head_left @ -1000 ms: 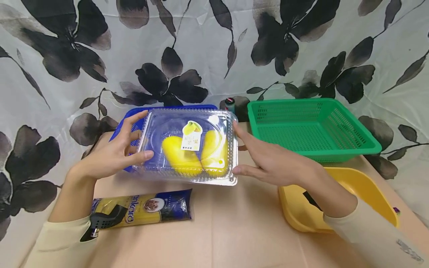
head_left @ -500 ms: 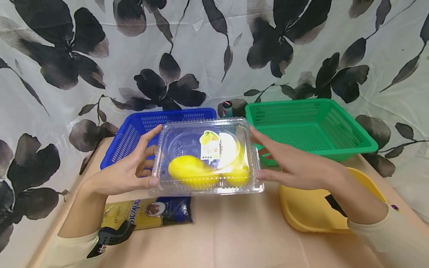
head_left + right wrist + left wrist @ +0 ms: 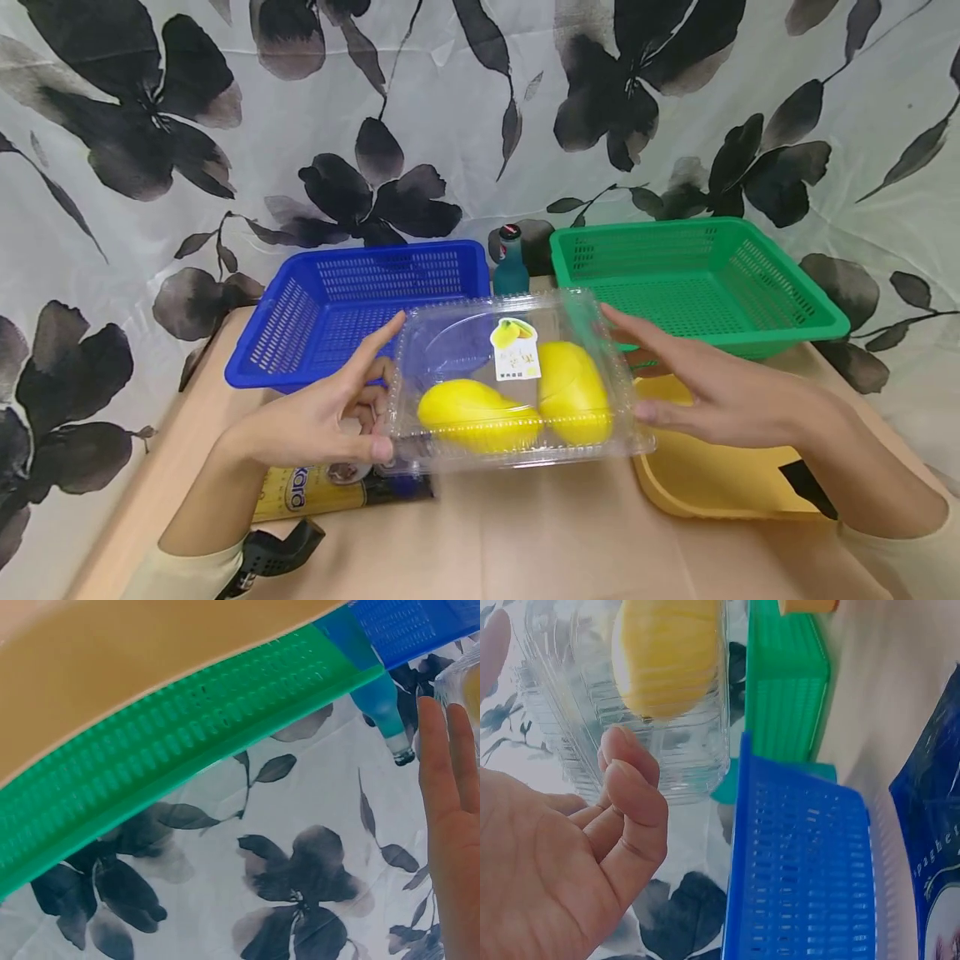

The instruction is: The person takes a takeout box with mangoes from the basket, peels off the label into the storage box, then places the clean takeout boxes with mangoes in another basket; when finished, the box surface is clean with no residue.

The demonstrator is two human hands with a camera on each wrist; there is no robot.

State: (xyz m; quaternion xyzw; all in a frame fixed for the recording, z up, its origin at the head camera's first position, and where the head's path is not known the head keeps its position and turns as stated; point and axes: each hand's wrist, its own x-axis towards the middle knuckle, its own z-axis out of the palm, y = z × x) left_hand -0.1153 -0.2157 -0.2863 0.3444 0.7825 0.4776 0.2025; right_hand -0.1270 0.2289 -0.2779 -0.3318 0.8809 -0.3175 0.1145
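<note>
Both hands hold a clear plastic clamshell box (image 3: 517, 392) up above the table, its front side facing me. Two yellow mangoes, one on the left (image 3: 476, 417) and one on the right (image 3: 573, 392), lie inside it. A white label (image 3: 517, 354) with a mango picture is stuck on the lid. My left hand (image 3: 322, 417) grips the left side, thumb at the lower front corner, with other fingers bent beside the wall in the left wrist view. My right hand (image 3: 735, 400) grips the right side between thumb and fingers; its wrist view shows only part of that grip.
A blue basket (image 3: 247, 367) stands behind on the left and a green basket (image 3: 825, 329) behind on the right, with a teal bottle (image 3: 512, 271) between them. A yellow tray (image 3: 652, 492) lies at the right. The spaghetti pack (image 3: 315, 496) is partly hidden beneath the left hand.
The hands have carried the box of mangoes rightward and down, away from the blue basket. Inside it the mangoes have shifted apart. More of the basket and bottle now shows.
</note>
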